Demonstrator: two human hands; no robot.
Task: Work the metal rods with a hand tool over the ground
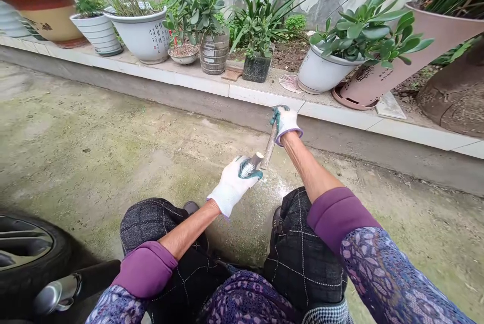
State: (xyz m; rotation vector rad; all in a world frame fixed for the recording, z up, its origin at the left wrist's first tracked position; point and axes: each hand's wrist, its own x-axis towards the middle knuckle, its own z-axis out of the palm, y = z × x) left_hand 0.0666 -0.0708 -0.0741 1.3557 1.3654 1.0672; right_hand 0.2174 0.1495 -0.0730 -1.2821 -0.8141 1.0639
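Observation:
Both my hands wear white work gloves with green fingertips. My left hand (233, 183) is closed around a short metal piece with a ridged, threaded-looking end (250, 165), held above my knees. My right hand (285, 122) is raised further out and gripped around the upper end of a long brownish bar (269, 146), a tool handle or rod. The bar slants down toward my left hand and meets the metal piece there. I cannot tell what kind of tool it is. Below lies a pale dusty patch on the concrete ground (282, 189).
A tiled ledge (264, 97) runs across the back with several potted plants, among them a white pot (321, 69) and a tilted pink pot (397, 62). A vehicle tyre (30, 258) and a chrome part (56, 294) sit at lower left. Mossy concrete spreads to the left.

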